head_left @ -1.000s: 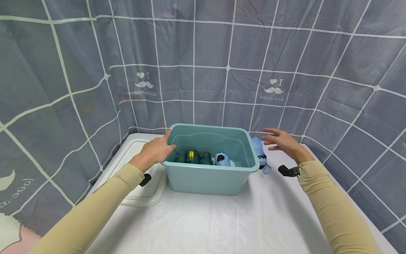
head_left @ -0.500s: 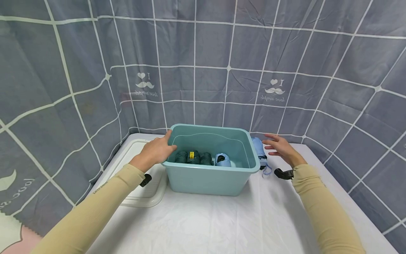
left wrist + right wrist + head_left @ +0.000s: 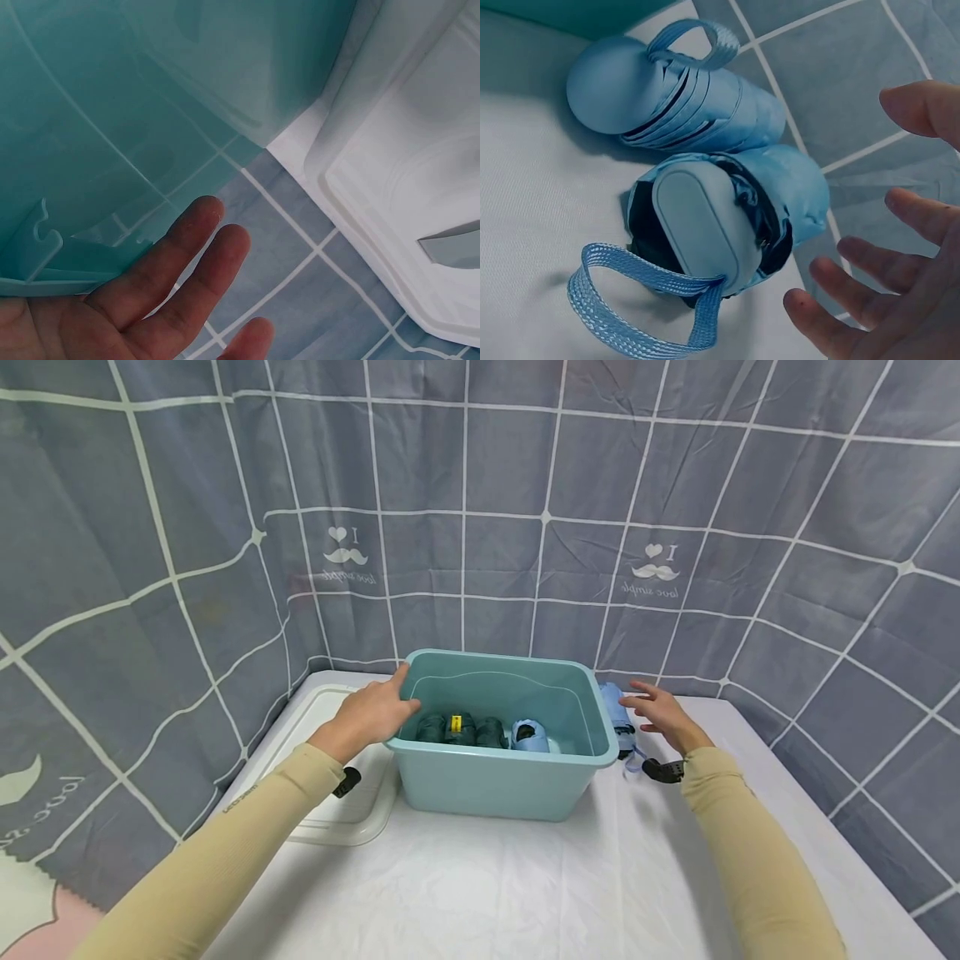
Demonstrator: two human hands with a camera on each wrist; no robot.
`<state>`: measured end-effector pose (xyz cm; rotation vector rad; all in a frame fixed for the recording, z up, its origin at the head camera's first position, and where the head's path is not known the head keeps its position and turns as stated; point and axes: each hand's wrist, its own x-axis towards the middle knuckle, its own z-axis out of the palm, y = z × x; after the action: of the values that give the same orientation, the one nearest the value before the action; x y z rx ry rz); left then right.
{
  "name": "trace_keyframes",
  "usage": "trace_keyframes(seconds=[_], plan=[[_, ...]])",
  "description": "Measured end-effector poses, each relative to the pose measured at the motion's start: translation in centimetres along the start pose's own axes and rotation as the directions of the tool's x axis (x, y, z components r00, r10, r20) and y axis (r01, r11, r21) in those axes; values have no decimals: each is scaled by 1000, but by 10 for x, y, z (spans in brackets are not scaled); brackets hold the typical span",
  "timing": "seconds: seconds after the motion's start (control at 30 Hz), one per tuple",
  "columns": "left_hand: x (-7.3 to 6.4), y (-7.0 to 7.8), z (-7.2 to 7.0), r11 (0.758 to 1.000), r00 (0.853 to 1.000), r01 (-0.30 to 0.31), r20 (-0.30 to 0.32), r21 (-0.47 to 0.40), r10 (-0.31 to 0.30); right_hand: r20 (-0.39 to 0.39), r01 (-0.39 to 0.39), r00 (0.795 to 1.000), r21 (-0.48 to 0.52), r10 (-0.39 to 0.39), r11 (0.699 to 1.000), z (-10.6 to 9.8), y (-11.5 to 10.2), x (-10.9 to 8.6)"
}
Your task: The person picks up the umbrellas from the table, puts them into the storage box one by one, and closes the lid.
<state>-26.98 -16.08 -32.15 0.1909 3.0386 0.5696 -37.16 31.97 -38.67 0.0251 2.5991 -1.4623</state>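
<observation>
A teal plastic bin (image 3: pixel 495 785) stands mid-table. My left hand (image 3: pixel 371 714) rests at its left rim, and in the left wrist view its fingers (image 3: pixel 191 292) stretch out loosely beside the outer wall. Inside the bin lie several rolled dark green bundles (image 3: pixel 460 729), one with a yellow tag, and a light blue one (image 3: pixel 530 737). To the bin's right, two blue folded umbrellas lie side by side: one with a rounded end (image 3: pixel 615 86), one in a sleeve with a flat handle (image 3: pixel 705 225) and wrist strap. My right hand (image 3: pixel 666 714) hovers near them, fingers spread, holding nothing.
A whitish lid (image 3: pixel 330 810) lies flat left of the bin, partly under the left forearm. White cloth (image 3: pixel 480 893) covers the table. Grey checked curtains (image 3: pixel 502 543) hang close behind and along both sides.
My right hand has moved left and slightly down, closer to the blue umbrellas beside the bin. The left hand stays at the bin's rim.
</observation>
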Motion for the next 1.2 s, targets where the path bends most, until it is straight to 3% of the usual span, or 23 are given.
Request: trace_keyframes(seconds=[0.47, 0.83, 1.2], plan=[[0, 2, 0, 1000, 1000, 3, 6, 1, -3, 45, -37, 998, 4, 37, 999, 7, 10, 15], [0, 4, 0, 1000, 1000, 9, 5, -6, -9, 74, -84, 993, -49, 88, 995, 15, 15, 22], [-2, 3, -1, 1000, 1000, 16, 3, -2, -16, 59, -73, 995, -95, 79, 993, 21, 16, 29]])
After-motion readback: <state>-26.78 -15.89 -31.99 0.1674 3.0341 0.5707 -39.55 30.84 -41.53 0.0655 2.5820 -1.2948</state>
